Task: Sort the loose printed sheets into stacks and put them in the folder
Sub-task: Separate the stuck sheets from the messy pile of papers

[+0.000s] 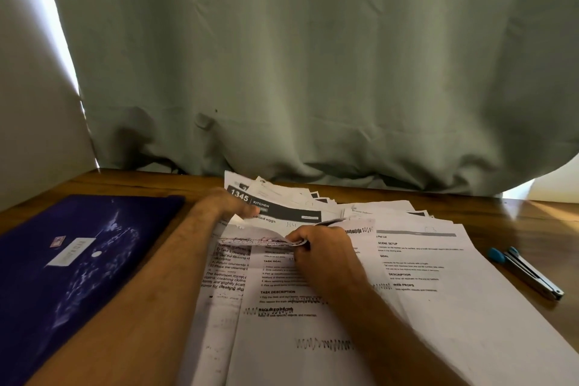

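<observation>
On the worktop, seen from the head camera, loose printed sheets lie fanned out, with the dark blue folder closed just to their left. The right hand pinches the curled top edge of one sheet, while the left hand rests on the pile behind it, its fingers too blurred to read. Peeling well likely means lifting slowly, the left hand holding the neighbours down.

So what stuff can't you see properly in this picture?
- Folder: shut, so its inside is hidden; its near end is cut off by the frame edge.
- Lower sheets: covered by the ones on top and by both arms.
- Small print: blurred, too small to read.
- Left hand fingertips: tucked under a lifted sheet.
</observation>
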Demonstrator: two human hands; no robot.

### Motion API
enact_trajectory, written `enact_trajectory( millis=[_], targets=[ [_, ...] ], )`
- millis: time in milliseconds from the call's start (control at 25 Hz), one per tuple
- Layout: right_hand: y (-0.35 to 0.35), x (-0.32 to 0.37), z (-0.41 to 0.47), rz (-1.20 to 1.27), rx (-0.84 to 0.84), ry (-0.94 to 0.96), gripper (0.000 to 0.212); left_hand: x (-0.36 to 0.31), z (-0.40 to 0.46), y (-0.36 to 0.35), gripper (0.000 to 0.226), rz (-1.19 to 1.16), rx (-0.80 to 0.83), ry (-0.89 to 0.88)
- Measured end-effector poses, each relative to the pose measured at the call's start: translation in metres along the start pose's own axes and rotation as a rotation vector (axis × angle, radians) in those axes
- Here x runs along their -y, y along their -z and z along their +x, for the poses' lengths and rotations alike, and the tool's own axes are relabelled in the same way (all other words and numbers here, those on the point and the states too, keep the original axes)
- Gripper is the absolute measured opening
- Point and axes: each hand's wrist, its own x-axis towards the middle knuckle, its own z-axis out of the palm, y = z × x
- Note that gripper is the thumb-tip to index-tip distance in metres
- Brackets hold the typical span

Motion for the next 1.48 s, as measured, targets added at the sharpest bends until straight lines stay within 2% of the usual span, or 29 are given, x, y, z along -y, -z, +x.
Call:
enact_trajectory(
  millis=[240,400,600,800,840,920,1000,1120,1240,1400,1480],
  targets=[
    [-0.004,0.003,-0.002,-0.062,-0.003,0.078,0.027,0.027,-0.005,-0.003,0.038,-0.106,-0.101,-0.022],
    [0.000,0.003,0.001,-0.024,0.005,0.058,0.027,0.038,-0.009,0.006,0.030,0.004,-0.186,-0.052],
    [-0.001,0.002,0.004,-0.033,0.021,0.068,0.029,0.052,-0.018,0.015,0.032,0.119,-0.335,-0.042],
    [-0.007,0.003,0.003,-0.100,-0.020,0.110,0.031,0.051,-0.021,0.011,0.083,0.327,-0.418,-0.247],
    [-0.008,0.002,0.003,-0.111,-0.025,0.114,0.031,0.050,-0.021,0.011,0.083,0.370,-0.408,-0.299],
    [-0.010,0.002,0.002,-0.125,-0.025,0.122,0.030,0.051,-0.018,0.014,0.066,0.517,-0.378,-0.365],
    [-0.011,0.002,0.002,-0.135,-0.024,0.133,0.030,0.054,-0.015,0.018,0.054,0.718,-0.276,-0.352],
    [-0.012,0.001,0.001,-0.138,-0.078,0.145,0.031,0.061,-0.010,0.020,0.061,0.898,-0.097,-0.312],
    [-0.013,0.002,0.001,-0.134,-0.132,0.173,0.032,0.062,-0.006,0.021,0.062,0.886,-0.093,-0.299],
    [-0.013,0.002,0.001,-0.142,-0.104,0.173,0.032,0.056,-0.012,0.024,0.061,0.824,-0.212,-0.388],
    [-0.013,0.002,0.003,-0.151,-0.104,0.165,0.031,0.052,-0.017,0.022,0.045,0.706,-0.237,-0.464]
  ],
)
